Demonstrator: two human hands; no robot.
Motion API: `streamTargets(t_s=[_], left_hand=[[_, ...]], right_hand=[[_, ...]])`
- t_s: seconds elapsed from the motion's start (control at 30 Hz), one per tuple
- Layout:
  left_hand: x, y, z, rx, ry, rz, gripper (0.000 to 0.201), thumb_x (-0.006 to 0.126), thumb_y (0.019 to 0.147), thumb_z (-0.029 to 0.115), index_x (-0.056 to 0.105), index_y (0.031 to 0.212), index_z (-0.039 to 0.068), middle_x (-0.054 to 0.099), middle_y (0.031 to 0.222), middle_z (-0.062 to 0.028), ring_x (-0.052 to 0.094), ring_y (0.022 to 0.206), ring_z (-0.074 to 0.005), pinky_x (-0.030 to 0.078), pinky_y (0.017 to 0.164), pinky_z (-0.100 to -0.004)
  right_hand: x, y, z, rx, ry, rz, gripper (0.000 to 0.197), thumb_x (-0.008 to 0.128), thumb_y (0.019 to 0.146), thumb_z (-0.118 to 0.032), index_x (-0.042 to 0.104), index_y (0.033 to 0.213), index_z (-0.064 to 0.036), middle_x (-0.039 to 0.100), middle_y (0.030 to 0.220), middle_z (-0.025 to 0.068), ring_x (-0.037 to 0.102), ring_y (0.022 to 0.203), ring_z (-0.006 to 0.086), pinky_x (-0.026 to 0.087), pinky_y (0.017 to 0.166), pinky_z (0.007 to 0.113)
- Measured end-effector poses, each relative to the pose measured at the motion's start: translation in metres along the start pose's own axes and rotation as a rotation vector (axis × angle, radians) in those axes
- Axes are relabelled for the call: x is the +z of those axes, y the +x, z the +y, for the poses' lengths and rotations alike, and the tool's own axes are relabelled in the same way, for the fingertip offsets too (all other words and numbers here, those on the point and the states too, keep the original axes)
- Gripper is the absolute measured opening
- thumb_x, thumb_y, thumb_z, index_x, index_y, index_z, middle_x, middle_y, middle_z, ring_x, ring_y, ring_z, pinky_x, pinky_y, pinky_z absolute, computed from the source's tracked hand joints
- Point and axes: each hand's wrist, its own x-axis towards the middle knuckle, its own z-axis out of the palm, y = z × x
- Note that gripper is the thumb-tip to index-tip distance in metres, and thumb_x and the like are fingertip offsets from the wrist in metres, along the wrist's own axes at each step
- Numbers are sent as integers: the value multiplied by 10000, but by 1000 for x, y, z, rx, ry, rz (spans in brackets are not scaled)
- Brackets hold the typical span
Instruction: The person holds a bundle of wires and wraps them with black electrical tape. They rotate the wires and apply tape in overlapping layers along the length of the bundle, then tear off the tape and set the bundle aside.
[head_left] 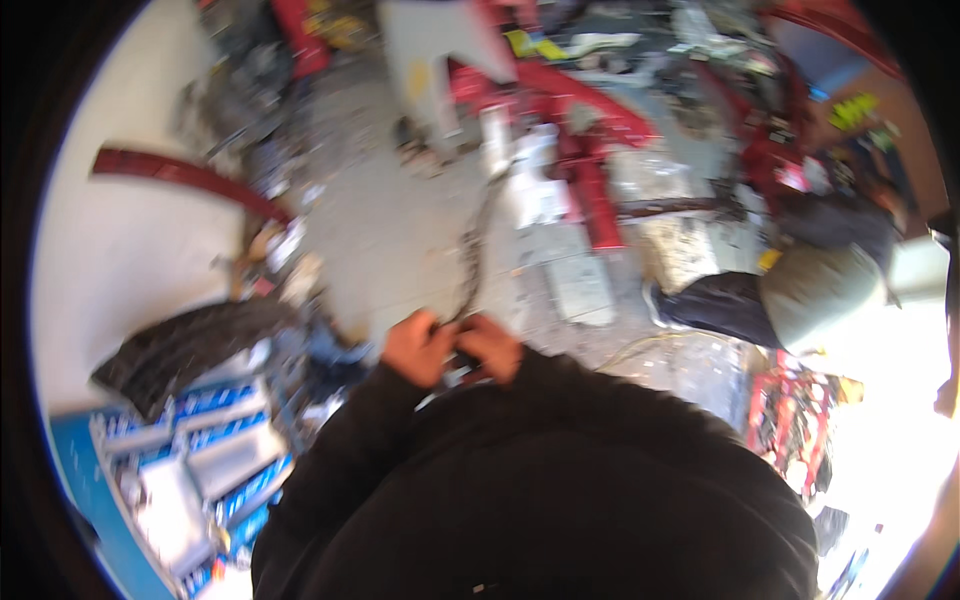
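Observation:
Close in front of my body, my left hand (415,347) and my right hand (490,347) are nearly together, both with fingers closed. Between them they grip the near end of a long, dark, cable-like strand (472,255). It is bumpy and uneven in thickness, and runs away from me toward some white, paper-like pieces (535,180). Whether its far end lies on the floor or hangs above it, I cannot tell. Blur hides the fingertips and the part of the strand inside my hands.
Red vehicle body parts (595,190) lie ahead on the grey floor (365,200). A curved dark panel (195,345) and a blue rack with boxes (75,455) are at left. At right, a person (820,290) is bent low near a red frame (790,420).

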Motion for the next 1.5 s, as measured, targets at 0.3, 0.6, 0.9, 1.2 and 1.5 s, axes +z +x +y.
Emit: streamTargets(t_s=[0.3,0.6,0.9,1.2,1.5], left_hand=[[-3,1,8,-214,-493,-81,197,627,1097,167,615,972,16,616,698,-29,580,519,-124,458,484,-299],[-1,-12,9,-328,-694,-53,211,636,1094,161,593,940,23,618,689,-63,575,504,-144,473,478,-317],[-8,-26,0,-509,-1052,37,229,689,1067,210,594,944,41,620,731,-80,604,527,-221,534,534,-371],[-19,-21,-14,-796,-1318,-212,288,680,1069,311,646,1175,45,707,871,-133,679,645,-264,582,636,-449],[-1,-24,5,-379,-868,39,184,710,1072,204,698,1087,21,713,823,-68,659,600,-172,529,566,-323]], right_hand=[[5,13,-5,612,803,56,428,664,1063,-414,695,1140,6,703,1106,134,788,952,293,668,721,435],[4,17,0,382,521,45,411,635,1067,-376,716,1144,20,715,1066,132,760,939,239,648,699,404],[-2,39,-10,315,544,170,293,813,929,-151,673,1101,40,680,905,89,738,838,233,640,699,377],[0,45,-12,305,258,354,348,882,820,-153,562,855,-20,592,745,56,555,691,168,457,604,384],[-31,32,-51,1,14,414,250,828,888,-150,633,940,-3,669,952,149,663,814,302,533,721,421]])
